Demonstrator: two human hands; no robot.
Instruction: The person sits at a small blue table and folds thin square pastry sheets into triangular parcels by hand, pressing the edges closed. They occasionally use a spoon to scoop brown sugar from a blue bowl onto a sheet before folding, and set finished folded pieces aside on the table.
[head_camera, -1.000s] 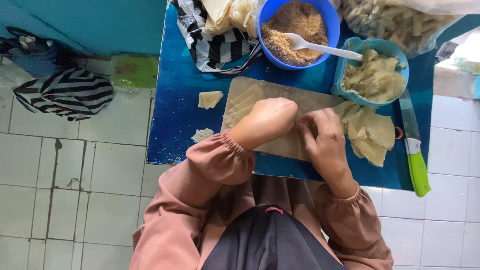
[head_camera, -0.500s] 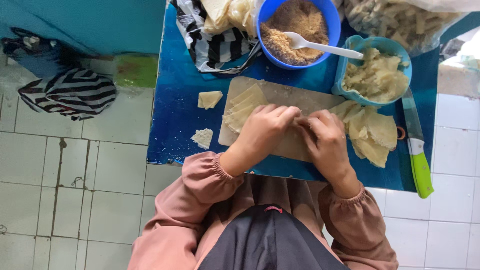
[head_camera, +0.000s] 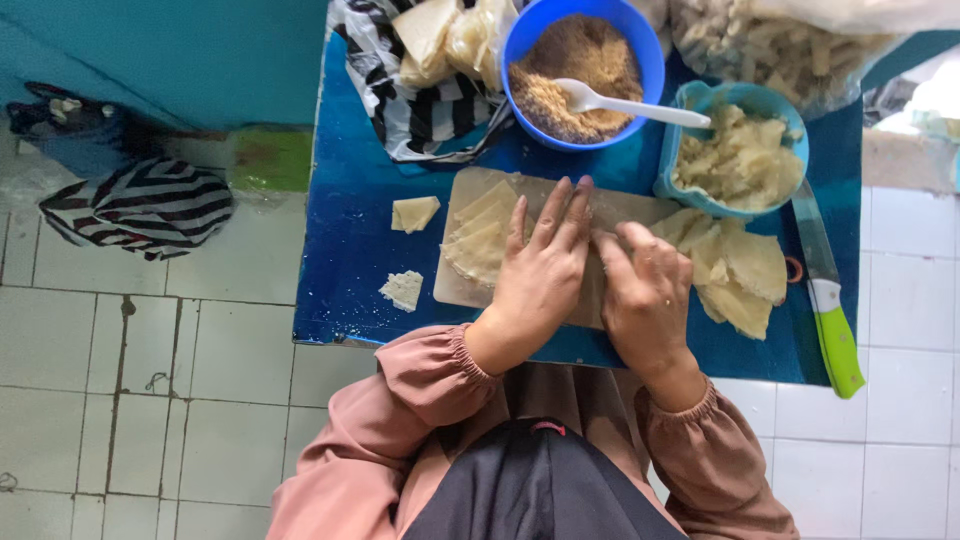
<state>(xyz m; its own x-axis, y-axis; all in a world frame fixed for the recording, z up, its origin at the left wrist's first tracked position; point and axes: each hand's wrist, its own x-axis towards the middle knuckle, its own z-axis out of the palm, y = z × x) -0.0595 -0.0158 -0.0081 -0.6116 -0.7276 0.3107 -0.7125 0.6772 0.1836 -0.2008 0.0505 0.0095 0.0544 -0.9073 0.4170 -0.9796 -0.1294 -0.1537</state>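
Since half a second ago the left hand (head_camera: 540, 275) has opened out: its fingers, curled then, now stretch flat across the cutting board (head_camera: 460, 285), pointing toward the far edge of the table (head_camera: 350, 250). Beside it, touching or nearly so, the right hand (head_camera: 648, 295) lies knuckles up with its fingers bent down onto the board. Whatever sits under the two palms is hidden, so I cannot tell whether either hand grips anything; the left looks pressed flat rather than closed.

A stack of thin pale wrappers (head_camera: 478, 235) lies on the board just left of the left hand, partly under its fingertips. More wrappers (head_camera: 745, 275) are heaped just right of the right hand, spilling off the board onto the table. Two small folded pieces (head_camera: 413, 212) (head_camera: 402, 289) rest on the table's blue surface toward its left edge.

At the far edge stands a blue bowl (head_camera: 640, 45) of brown crumbly filling with a white spoon (head_camera: 625, 104) lying in it. Next to it, toward the right edge, a light blue basket (head_camera: 680, 135) holds pale scraps. A knife with a green handle (head_camera: 838, 345) lies along the right edge. A striped plastic bag (head_camera: 410, 110) sits at the far left corner.
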